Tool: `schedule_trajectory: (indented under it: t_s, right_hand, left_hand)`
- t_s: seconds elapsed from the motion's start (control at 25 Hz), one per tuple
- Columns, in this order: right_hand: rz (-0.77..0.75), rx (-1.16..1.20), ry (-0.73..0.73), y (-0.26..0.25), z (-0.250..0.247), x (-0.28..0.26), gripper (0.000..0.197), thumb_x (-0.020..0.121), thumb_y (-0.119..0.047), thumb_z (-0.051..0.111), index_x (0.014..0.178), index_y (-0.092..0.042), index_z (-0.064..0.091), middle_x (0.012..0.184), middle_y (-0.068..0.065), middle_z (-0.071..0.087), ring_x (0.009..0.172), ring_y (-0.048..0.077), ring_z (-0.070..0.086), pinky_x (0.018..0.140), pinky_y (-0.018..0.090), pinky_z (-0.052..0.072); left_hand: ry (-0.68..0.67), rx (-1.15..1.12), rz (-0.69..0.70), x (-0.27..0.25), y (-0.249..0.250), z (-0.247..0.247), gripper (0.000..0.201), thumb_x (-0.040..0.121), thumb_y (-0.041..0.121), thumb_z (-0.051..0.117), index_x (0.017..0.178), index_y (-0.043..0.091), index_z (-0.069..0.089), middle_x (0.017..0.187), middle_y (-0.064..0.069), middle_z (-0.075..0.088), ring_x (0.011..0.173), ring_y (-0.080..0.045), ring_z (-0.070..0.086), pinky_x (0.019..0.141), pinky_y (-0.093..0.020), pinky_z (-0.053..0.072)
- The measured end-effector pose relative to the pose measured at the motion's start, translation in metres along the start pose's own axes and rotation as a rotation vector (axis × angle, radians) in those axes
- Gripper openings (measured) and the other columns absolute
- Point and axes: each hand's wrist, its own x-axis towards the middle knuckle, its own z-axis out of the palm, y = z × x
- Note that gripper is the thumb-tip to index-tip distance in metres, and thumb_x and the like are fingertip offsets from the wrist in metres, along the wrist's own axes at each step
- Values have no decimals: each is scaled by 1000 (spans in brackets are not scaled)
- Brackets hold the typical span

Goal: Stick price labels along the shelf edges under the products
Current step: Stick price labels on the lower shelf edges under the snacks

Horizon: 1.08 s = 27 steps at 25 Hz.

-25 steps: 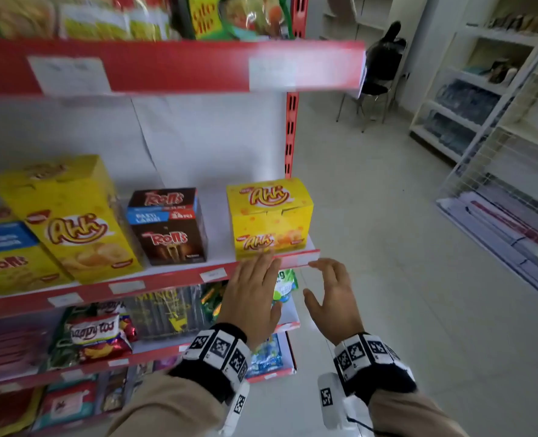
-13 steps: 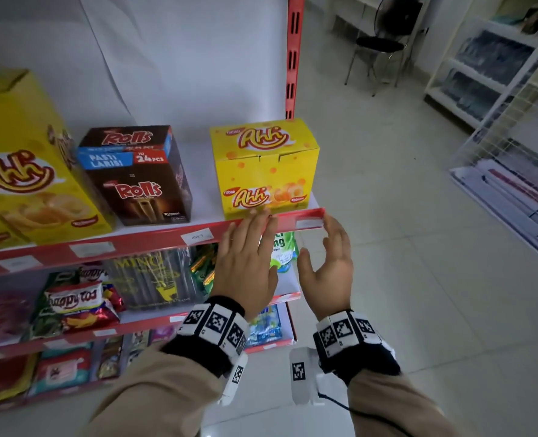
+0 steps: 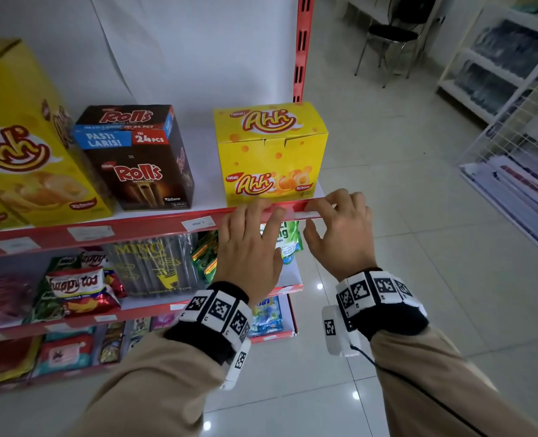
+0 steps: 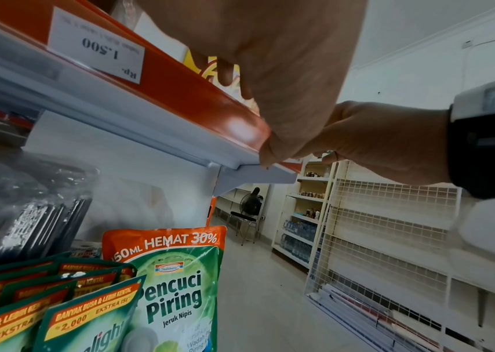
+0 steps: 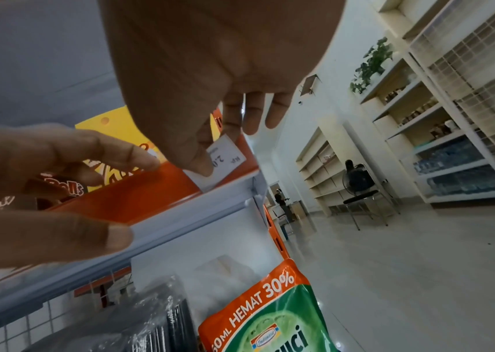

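Observation:
A small white price label (image 3: 307,212) (image 5: 226,154) sits on the red shelf edge (image 3: 154,227) under the yellow Ahh box (image 3: 270,152). My right hand (image 3: 333,206) (image 5: 225,123) is at the shelf's right end. Its thumb presses on the label and its fingers reach over the top of the edge. My left hand (image 3: 255,212) (image 4: 240,83) lies just left of it, fingers fairly straight on the same edge, thumb below it. Part of the label is hidden by the right thumb.
Another label reading Rp. 1.500 (image 3: 197,223) (image 4: 95,45) is stuck under the brown Rolls box (image 3: 135,156), with more labels further left. Green dish-soap pouches (image 4: 174,297) stand on the shelf below. A red upright (image 3: 302,48), a chair (image 3: 390,33) and white wire racks (image 3: 513,152) stand around the tiled aisle.
Both hands have moved up onto the red shelf edge; the right thumb has come down on the label. The head view has dropped and closed in on this shelf.

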Motion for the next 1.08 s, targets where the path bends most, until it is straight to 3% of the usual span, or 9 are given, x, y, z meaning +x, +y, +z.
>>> schedule_trajectory:
  t_s: [0.2,0.28,0.4,0.52,0.64,0.76,0.92,0.96,1.08]
  right_hand:
    - [57,51,-34,-3,-6,5,10,86,-24,63,93,-21,70,102,5,60,98,33,47,76,37,37]
    - [74,244,3,-4,-9,11,7,86,-17,63,89,-19,69,96,0,64,93,30,52,76,33,37]
    - [288,714,53,-14,-13,14,8,87,-10,65,88,-18,65,81,-8,66,76,10,61,67,18,44]
    - [508,1127,-11,-28,-12,7,18,85,1,65,97,-13,61,86,6,68,74,13,65,71,27,56]
    - [621,1315,-84,-37,-8,-4,20,86,4,63,104,-4,59,89,14,65,74,14,64,72,27,55]
    - [612,1380,-101,-44,-5,-9,12,87,-1,63,99,1,63,84,11,67,72,11,62,67,18,50]
    - [601,1368,-111,-46,-1,-11,11,86,-2,65,97,2,63,87,19,69,77,20,63,71,26,51]
    - [563,1296,-97,-44,-1,-11,8,87,-4,65,94,0,65,86,17,70,77,20,64,71,27,51]
    - [304,860,-5,-34,-6,-13,2,89,-15,65,88,-16,66,81,-6,69,73,7,63,65,18,46]
  left_hand:
    - [26,-18,63,11,-9,-6,47,78,33,61,122,18,53,111,-6,52,101,-29,46,84,-39,34]
    - [17,-73,69,15,-11,-10,39,82,31,57,118,18,55,107,-5,52,100,-28,47,81,-39,37]
    - [38,-239,38,18,-14,-12,28,91,27,52,115,15,59,106,-6,56,100,-29,49,80,-40,41]
    - [100,-461,-54,18,-14,-13,30,98,30,43,112,10,62,104,-6,63,96,-28,50,82,-41,42]
    - [98,-502,-70,14,-12,-14,40,99,38,36,104,10,64,101,-5,64,94,-27,49,80,-39,40]
    - [97,-488,-45,12,-14,-10,30,98,35,47,98,10,64,97,-5,61,94,-27,48,79,-38,39]
    - [112,-491,-49,11,-15,-7,17,96,23,54,96,8,64,99,-7,61,94,-28,48,78,-39,40]
    - [96,-482,-49,12,-16,-7,17,97,22,53,96,9,64,101,-7,61,95,-28,48,79,-39,40]
    - [53,-446,-13,13,-19,-8,18,97,23,52,98,10,64,104,-5,61,99,-28,49,83,-41,41]
